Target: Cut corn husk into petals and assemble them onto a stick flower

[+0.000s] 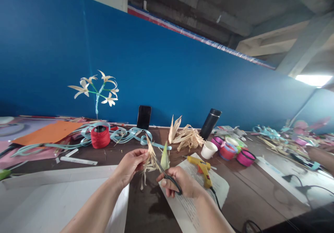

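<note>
My left hand [130, 165] pinches a piece of dried corn husk [150, 161] above the brown table [235, 191]. My right hand [180, 182] grips black-handled scissors [167, 175], whose blades reach into the husk's frayed strips. A pale green husk leaf [165, 158] stands up just behind the blades. Both hands hover over a printed paper sheet [188, 205].
A yellow glue gun [202, 170] lies on the paper, right of my hand. Behind are a husk pile [186, 135], red thread spool [100, 136], blue ribbon [125, 135], phone [144, 117], black flask [210, 123], white cup [208, 150], pink tape rolls [245, 157], and a finished husk flower [97, 90].
</note>
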A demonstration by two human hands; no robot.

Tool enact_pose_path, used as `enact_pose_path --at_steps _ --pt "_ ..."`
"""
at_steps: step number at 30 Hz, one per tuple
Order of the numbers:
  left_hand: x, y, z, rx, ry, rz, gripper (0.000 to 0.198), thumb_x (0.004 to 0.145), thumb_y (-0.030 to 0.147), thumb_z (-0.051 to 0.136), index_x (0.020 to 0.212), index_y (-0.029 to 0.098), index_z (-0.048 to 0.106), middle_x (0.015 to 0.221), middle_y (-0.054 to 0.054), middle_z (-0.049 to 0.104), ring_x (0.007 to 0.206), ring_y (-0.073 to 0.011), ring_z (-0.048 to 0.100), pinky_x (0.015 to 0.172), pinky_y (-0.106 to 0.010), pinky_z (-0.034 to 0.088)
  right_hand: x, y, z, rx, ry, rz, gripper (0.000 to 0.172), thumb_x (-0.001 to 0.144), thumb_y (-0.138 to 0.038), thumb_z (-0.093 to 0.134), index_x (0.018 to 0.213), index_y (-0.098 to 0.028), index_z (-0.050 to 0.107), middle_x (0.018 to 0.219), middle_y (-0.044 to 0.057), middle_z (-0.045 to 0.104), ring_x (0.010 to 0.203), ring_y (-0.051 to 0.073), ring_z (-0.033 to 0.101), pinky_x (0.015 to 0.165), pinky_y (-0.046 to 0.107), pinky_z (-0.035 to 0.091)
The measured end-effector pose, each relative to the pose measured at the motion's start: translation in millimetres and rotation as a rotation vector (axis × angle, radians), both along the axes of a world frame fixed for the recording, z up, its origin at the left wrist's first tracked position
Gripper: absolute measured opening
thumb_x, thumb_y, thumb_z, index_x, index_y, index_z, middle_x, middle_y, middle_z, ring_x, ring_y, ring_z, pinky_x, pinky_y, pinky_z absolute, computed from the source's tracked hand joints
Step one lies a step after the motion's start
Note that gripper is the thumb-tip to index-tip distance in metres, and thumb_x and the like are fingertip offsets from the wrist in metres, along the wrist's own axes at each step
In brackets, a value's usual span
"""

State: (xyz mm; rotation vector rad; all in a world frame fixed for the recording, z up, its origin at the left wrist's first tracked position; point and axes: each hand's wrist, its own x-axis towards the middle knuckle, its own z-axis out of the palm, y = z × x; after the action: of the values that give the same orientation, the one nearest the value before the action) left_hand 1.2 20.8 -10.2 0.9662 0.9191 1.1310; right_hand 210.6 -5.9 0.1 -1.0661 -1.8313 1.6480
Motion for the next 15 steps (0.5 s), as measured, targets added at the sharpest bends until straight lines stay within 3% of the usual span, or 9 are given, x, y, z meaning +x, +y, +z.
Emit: enact_pose_path --at_steps 6,15 --pt "2.5 -2.1 3.9 -0.002 0.092 0.02 0.028 0.064 0.04 0.067 0.077 0.016 0.062 0.058 0.005 0.045 0.048 -0.0032 0.035 0.045 -0.014 0.029 -0.6 0.1 0.3 0.013 -0.035 -0.03 0.041 0.073 -0.045 0.063 0.092 -0.009 0.063 0.052 0.0 0.057 0.04 0.007 0.048 0.039 0.016 0.037" --pt "3.9 0.8 -1.8 -0.015 0.109 0.045 0.032 0.061 0.042 0.069 0.077 0.016 0.061 0.059 0.004 0.048 0.05 -0.0039 0.039 0.047 -0.015 0.032 -2.5 -1.3 2.8 0.049 -0.08 -0.058 0.043 0.073 -0.048 0.061 0.092 -0.009 0.064 0.05 0.0 0.056 0.038 0.006 0.045 0.038 0.015 0.035"
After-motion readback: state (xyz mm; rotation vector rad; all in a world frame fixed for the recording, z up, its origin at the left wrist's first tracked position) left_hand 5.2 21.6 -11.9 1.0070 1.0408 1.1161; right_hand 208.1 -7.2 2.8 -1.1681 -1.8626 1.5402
